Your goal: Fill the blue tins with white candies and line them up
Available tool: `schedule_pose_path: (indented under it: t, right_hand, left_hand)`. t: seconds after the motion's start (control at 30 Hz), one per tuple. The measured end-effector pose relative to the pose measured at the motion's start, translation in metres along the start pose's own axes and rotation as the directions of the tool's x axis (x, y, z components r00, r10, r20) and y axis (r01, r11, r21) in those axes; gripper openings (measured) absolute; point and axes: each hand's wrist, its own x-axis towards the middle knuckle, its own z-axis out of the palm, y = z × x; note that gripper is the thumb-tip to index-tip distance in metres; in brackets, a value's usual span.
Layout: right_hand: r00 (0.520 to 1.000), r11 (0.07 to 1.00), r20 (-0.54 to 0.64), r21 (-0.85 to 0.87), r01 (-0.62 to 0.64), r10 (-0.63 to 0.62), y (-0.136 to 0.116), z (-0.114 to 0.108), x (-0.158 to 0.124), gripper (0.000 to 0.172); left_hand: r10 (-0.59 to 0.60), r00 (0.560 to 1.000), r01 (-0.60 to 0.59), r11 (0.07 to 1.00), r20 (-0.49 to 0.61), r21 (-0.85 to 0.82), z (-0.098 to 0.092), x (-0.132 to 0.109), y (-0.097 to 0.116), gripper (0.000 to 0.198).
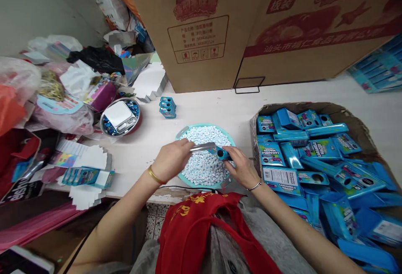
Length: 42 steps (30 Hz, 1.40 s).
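Observation:
My left hand [172,160] is closed around the handle of a metal scoop [203,147], whose far end meets a small blue candy box. In my right hand [243,167] is that blue candy box [222,153], held tilted with a dark round hole showing. Both hands are above a turquoise basin [230,138] heaped with small white and pale blue candies [201,169]. Whether candies lie in the scoop or the box I cannot tell.
A large carton [204,73] stands at the back. On the right, an open cardboard box [256,140] holds many blue candy boxes. Several small blue boxes [168,108] stand behind the basin. A metal bowl [138,125] with a white device, flat cartons and bags crowd the left.

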Motion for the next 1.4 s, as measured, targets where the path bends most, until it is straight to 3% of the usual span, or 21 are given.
schedule_pose_path:
  t: [0.07, 0.13, 0.23, 0.4, 0.57, 0.67, 0.8, 0.93, 1.07, 1.23, 1.4]
  right_hand:
    - [0.995, 0.99, -0.024, 0.11, -0.091, 0.094, 0.004, -0.003, 0.004, 0.034]
    - [0.974, 0.939, -0.007, 0.266, -0.216, 0.226, 0.011, -0.003, 0.01, 0.032]
    - [0.925, 0.816, 0.095, 0.445, -0.369, 0.367, 0.02, 0.002, 0.019, 0.033]
    - [0.865, 0.743, 0.174, 0.451, -0.494, 0.47, 0.027, 0.021, 0.027, 0.042]
    - [0.87, 0.73, 0.203, 0.478, -0.489, 0.449, 0.025, 0.03, 0.027, 0.043]
    - [0.873, 0.716, 0.182, 0.51, -0.477, 0.452, 0.02, 0.025, 0.023, 0.04]
    - [0.903, 0.763, 0.046, 0.518, -0.388, 0.428, 0.013, 0.009, 0.012, 0.035]
    - [0.942, 0.909, -0.091, 0.307, -0.282, 0.323, 0.015, -0.006, 0.001, 0.039]
    - [0.985, 0.984, -0.062, 0.082, -0.156, 0.161, 0.02, -0.007, -0.002, 0.042]
    - [0.999, 0.999, 0.0, -0.033, 0.037, -0.038, 0.017, 0.008, 0.003, 0.041]
    - [0.992, 0.99, -0.004, -0.065, 0.127, -0.128, 0.013, 0.02, 0.003, 0.043]
  left_hand:
    - [-0.135, 0.991, 0.135, 0.989, -0.008, -0.053, 0.03, -0.005, -0.029, 0.019]
    - [-0.221, 0.973, 0.223, 0.974, 0.059, -0.03, 0.066, -0.008, -0.055, 0.017]
    - [-0.204, 0.971, 0.211, 0.976, 0.125, -0.044, 0.117, -0.003, -0.07, 0.019]
    - [-0.121, 0.99, 0.135, 0.952, 0.065, -0.275, 0.171, 0.034, -0.042, 0.021]
    - [-0.109, 0.994, 0.1, 0.89, 0.005, -0.445, 0.19, 0.06, -0.017, 0.023]
    - [-0.1, 0.995, 0.088, 0.878, -0.001, -0.471, 0.185, 0.055, -0.022, 0.024]
    - [-0.052, 0.997, 0.018, 0.846, -0.049, -0.532, 0.16, 0.033, -0.037, 0.025]
    - [0.02, 0.992, -0.088, 0.828, -0.127, -0.554, 0.119, 0.014, -0.044, 0.024]
    - [0.121, 0.976, -0.199, 0.842, -0.184, -0.501, 0.075, 0.008, -0.041, 0.024]
    - [0.246, 0.967, -0.253, 0.927, -0.06, -0.278, 0.027, 0.014, -0.023, 0.02]
    - [0.193, 0.973, -0.197, 0.98, 0.128, 0.015, -0.011, 0.019, 0.004, 0.017]
